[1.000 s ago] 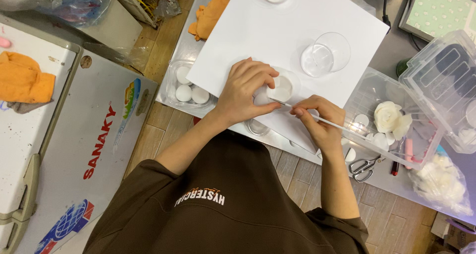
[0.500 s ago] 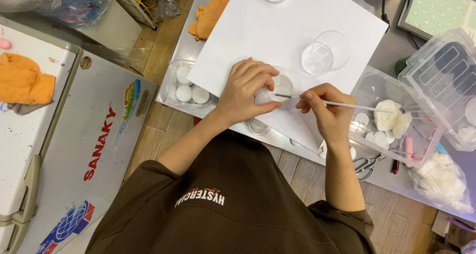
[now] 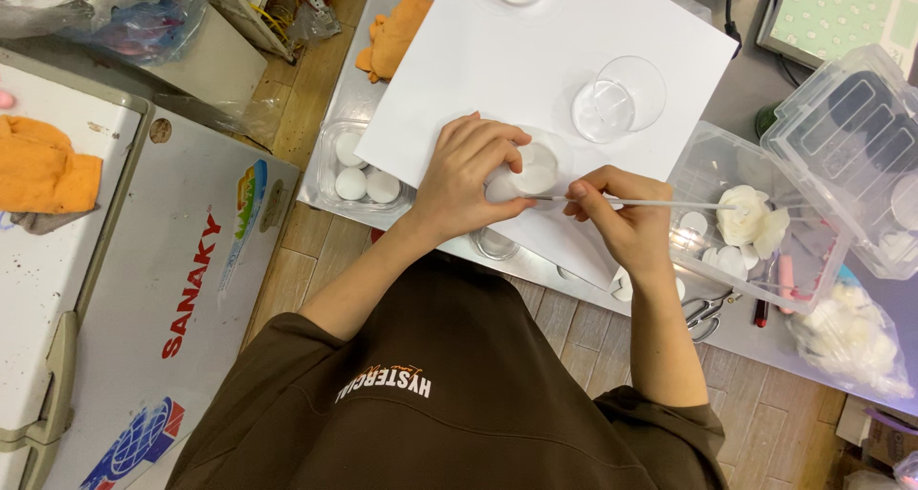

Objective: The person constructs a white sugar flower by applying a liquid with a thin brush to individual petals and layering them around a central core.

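A grey worktable (image 3: 736,88) stands over a wood-plank floor, with a white chest freezer (image 3: 124,261) at the left carrying an orange cloth (image 3: 38,170). On the table lies a large white sheet (image 3: 535,60); the person, in a dark brown top, works at its near edge. The left hand (image 3: 469,174) is curled over a small white piece (image 3: 531,176), fingers gripping it where it rests in a shallow clear dish (image 3: 559,151) on the sheet. The right hand (image 3: 622,222) pinches a thin white stick (image 3: 650,202), held level — its tip touches the white piece just beside the left fingertips. A clear glass cup (image 3: 617,103) stands on the sheet, near and above both hands. Left of the left hand, a clear tray (image 3: 330,160) holds round white balls (image 3: 363,179). Right of the right hand, an open plastic box (image 3: 755,213) contains a white flower shape (image 3: 751,217) and small white pieces. Scissors (image 3: 708,313) lie at the table edge beside the right forearm — a second orange cloth (image 3: 392,36) lies at the sheet's far left corner.
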